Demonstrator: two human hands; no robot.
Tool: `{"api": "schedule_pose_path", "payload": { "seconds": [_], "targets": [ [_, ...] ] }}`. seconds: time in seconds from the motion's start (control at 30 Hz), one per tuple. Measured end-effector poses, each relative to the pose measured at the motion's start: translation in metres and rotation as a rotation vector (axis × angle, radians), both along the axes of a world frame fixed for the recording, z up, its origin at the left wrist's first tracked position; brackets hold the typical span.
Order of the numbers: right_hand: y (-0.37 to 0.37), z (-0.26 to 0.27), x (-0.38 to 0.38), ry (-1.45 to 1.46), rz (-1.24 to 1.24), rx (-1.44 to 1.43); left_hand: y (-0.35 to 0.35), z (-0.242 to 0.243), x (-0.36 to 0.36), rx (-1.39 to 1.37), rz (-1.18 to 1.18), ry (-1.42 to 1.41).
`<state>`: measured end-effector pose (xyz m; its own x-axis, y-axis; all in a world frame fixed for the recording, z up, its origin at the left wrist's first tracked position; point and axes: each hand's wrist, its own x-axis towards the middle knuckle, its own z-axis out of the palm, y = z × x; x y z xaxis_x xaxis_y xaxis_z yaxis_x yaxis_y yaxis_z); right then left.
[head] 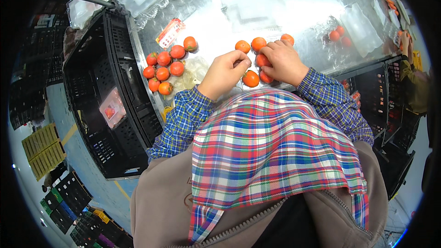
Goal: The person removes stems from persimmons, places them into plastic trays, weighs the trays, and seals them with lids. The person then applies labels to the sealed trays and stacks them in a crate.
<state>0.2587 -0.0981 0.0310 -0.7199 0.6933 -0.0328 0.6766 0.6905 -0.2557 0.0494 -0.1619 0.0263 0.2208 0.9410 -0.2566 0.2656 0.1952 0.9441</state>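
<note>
My right hand (283, 60) bends over a small group of orange-red tomatoes, its fingers and thumb around one tomato (263, 60). Under its thumb lies another tomato (266, 76), partly covered. My left hand (225, 73) is curled just left of this group, thumb and forefinger drawn together; I see nothing held in it. Close to its fingertips are a tomato with green sepals (250, 79) and a paler orange one (243, 46). Clear plastic (293, 46) shows beneath the group. A looser cluster of tomatoes (164, 58) lies farther left, beside crumpled clear plastic (193, 74).
The metal table (196, 7) holds a printed card (170, 32), clear plastic trays (253, 5) at the back and more trays (361, 29) at right. A black crate (113, 51) stands against its left edge. Another person's hand (406, 43) appears far right.
</note>
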Motion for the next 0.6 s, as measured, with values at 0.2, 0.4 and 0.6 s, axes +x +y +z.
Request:
{"api": "schedule_pose_path", "payload": {
  "seconds": [0.2, 0.4, 0.6],
  "targets": [
    [-0.008, 0.044, 0.016, 0.366, -0.395, -0.574, 0.004, 0.015, 0.006, 0.027, 0.102, -0.207],
    [-0.025, 0.064, 0.023, 0.918, -0.527, -1.159, 0.0, 0.043, 0.017, 0.145, 0.02, -0.334],
    [-0.037, 0.062, 0.017, 1.065, -0.409, -1.085, 0.001, 0.054, 0.022, 0.495, 0.03, -0.155]
  ]
}}
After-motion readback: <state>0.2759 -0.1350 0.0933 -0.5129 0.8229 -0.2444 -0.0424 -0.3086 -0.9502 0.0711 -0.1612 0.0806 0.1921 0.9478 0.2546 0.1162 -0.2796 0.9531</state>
